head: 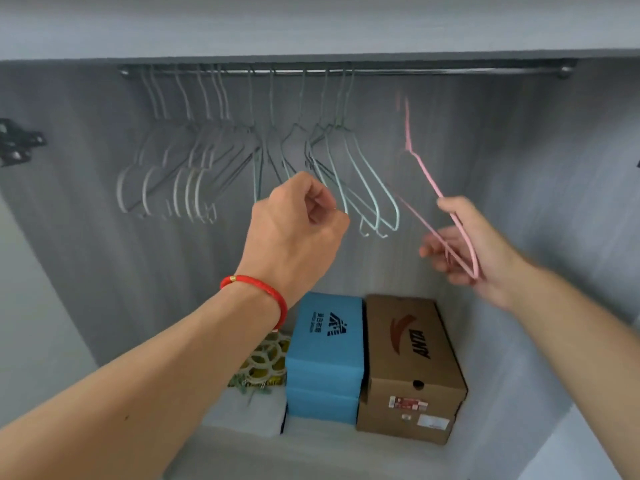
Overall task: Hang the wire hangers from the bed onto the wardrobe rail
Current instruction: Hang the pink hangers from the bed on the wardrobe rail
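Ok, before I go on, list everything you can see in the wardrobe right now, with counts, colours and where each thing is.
wardrobe rail: one, metal, across the top, right part bare
grey hangers: a bunch, exact count unclear, hung at the rail's left end
pale green hangers: several, overlapping, hung mid-rail
pink hanger: one, blurred, below the rail's bare part, not yet hooked on
blue boxes: two, stacked, on the wardrobe floor
brown shoebox: one, right of the blue ones
yellow patterned item: one, left of the boxes, partly hidden
black object: one, on the left wall
red bracelet: one, on the left wrist
left hand: fingers curled, beside the green hangers
right hand: holds the pink hanger's lower end
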The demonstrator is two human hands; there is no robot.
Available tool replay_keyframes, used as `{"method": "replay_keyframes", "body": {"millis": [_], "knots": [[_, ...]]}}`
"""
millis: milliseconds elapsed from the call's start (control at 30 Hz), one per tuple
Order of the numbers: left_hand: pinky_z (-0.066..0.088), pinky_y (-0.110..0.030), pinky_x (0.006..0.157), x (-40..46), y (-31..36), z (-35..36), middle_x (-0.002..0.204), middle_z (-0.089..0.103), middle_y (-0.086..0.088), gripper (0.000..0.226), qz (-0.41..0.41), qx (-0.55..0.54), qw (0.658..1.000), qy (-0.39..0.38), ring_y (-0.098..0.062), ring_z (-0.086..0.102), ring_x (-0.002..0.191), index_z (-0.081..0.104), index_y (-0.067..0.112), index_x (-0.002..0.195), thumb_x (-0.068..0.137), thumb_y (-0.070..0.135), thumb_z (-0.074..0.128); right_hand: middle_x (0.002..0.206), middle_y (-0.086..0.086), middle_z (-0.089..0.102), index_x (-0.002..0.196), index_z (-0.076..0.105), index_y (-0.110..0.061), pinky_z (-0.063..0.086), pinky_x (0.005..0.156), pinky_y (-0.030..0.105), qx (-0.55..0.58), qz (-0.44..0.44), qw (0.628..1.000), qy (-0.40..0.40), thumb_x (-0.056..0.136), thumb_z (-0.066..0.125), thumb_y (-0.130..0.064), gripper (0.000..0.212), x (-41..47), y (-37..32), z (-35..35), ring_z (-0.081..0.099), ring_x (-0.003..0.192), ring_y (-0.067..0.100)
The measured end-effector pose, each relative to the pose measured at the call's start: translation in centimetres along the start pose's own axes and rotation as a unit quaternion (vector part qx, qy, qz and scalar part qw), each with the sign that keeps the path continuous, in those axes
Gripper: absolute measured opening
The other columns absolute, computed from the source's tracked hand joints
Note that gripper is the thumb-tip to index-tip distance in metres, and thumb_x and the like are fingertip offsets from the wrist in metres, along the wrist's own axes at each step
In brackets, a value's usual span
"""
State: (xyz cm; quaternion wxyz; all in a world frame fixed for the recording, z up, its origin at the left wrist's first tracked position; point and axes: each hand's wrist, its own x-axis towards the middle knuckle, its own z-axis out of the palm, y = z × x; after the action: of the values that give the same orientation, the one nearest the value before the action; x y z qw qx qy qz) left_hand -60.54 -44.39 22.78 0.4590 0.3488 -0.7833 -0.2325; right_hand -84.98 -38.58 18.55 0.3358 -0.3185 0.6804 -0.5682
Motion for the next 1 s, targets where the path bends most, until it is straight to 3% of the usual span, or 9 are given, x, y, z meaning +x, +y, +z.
{"method": "replay_keyframes", "body": {"millis": [133,300,400,500,600,700,800,900,1000], "knots": [[0.045,-0.005,0.057,2.4,-0.6,0.2,0.081,0.068,0.009,0.006,0.002,0.014,0.999,-0.042,-0.005,0.063,0.071,0.065,0.025,0.09,0.088,0.019,0.064,0.077,0.005,0.07,0.105,0.063,-0.008,0.032,0.033,0.017,-0.011,-0.053,0.998,-0.036,0.072,0.052,-0.078,0.078,3.6,-3.7,1.7,0.051,0.051,0.014],[0.043,-0.005,0.054,3.4,-2.1,-0.3,0.083,0.068,0.01,0.009,-0.001,0.035,0.997,-0.066,-0.003,0.064,0.075,0.065,0.027,0.092,0.088,0.02,0.065,0.078,0.007,0.071,0.113,0.063,-0.006,0.032,0.036,0.018,-0.011,-0.084,0.996,-0.015,0.085,0.051,-0.072,0.073,6.5,-6.0,3.7,0.052,0.052,0.016],[0.045,-0.007,0.056,3.3,-2.8,-0.8,0.083,0.068,0.01,0.009,-0.017,0.039,0.996,-0.073,-0.002,0.065,0.076,0.065,0.028,0.094,0.089,0.021,0.064,0.086,0.016,0.076,0.111,0.061,-0.005,0.035,0.039,0.02,-0.011,-0.068,0.997,-0.022,0.09,0.046,-0.07,0.069,7.3,-6.9,4.4,0.059,0.055,0.02],[0.045,-0.018,0.058,2.9,-3.1,-1.3,0.087,0.069,0.011,0.01,-0.056,0.033,0.993,-0.094,-0.007,0.065,0.075,0.064,0.03,0.098,0.089,0.024,0.064,0.107,0.023,0.078,0.124,0.056,-0.006,0.048,0.048,0.025,-0.012,-0.044,0.998,-0.039,0.092,0.043,-0.07,0.073,7.3,-7.0,4.9,0.07,0.07,0.025],[0.045,-0.022,0.062,1.9,-2.9,-1.8,0.094,0.068,0.013,0.016,-0.087,0.029,0.988,-0.128,-0.008,0.065,0.08,0.061,0.031,0.106,0.091,0.027,0.062,0.114,0.023,0.074,0.13,0.053,-0.01,0.063,0.069,0.038,0.011,-0.017,0.999,-0.029,0.092,0.044,-0.074,0.075,6.7,-5.7,5.0,0.073,0.091,0.03],[0.046,-0.02,0.062,0.0,-2.6,-2.7,0.097,0.067,0.014,0.017,-0.095,0.021,0.987,-0.131,-0.006,0.066,0.082,0.06,0.032,0.107,0.091,0.027,0.061,0.124,0.024,0.065,0.144,0.05,-0.014,0.06,0.091,0.053,0.034,0.021,0.999,-0.007,0.092,0.038,-0.078,0.084,5.2,-2.9,4.8,0.067,0.109,0.038],[0.046,-0.02,0.067,-2.6,-2.4,-4.3,0.093,0.067,0.013,0.016,-0.119,0.009,0.985,-0.124,-0.004,0.065,0.082,0.06,0.032,0.105,0.09,0.026,0.062,0.123,0.022,0.067,0.149,0.046,-0.017,0.059,0.091,0.054,0.094,0.046,0.994,0.025,0.096,0.037,-0.074,0.079,1.7,0.8,5.2,0.068,0.108,0.038],[0.045,-0.025,0.069,-5.8,-2.6,-6.5,0.091,0.066,0.012,0.016,-0.155,0.004,0.981,-0.118,-0.009,0.064,0.079,0.061,0.031,0.103,0.088,0.027,0.064,0.118,0.02,0.07,0.142,0.052,-0.013,0.059,0.092,0.053,0.163,0.065,0.984,0.034,0.101,0.042,-0.062,0.065,-3.7,4.2,6.8,0.07,0.107,0.037],[0.047,-0.03,0.073,-10.1,-3.0,-8.9,0.097,0.065,0.009,0.029,-0.207,-0.003,0.971,-0.117,-0.015,0.065,0.085,0.053,0.029,0.117,0.09,0.029,0.064,0.12,0.018,0.072,0.133,0.061,-0.011,0.059,0.091,0.048,0.202,0.073,0.977,0.002,0.103,0.043,-0.054,0.055,-9.0,6.3,9.4,0.071,0.108,0.034]]}}
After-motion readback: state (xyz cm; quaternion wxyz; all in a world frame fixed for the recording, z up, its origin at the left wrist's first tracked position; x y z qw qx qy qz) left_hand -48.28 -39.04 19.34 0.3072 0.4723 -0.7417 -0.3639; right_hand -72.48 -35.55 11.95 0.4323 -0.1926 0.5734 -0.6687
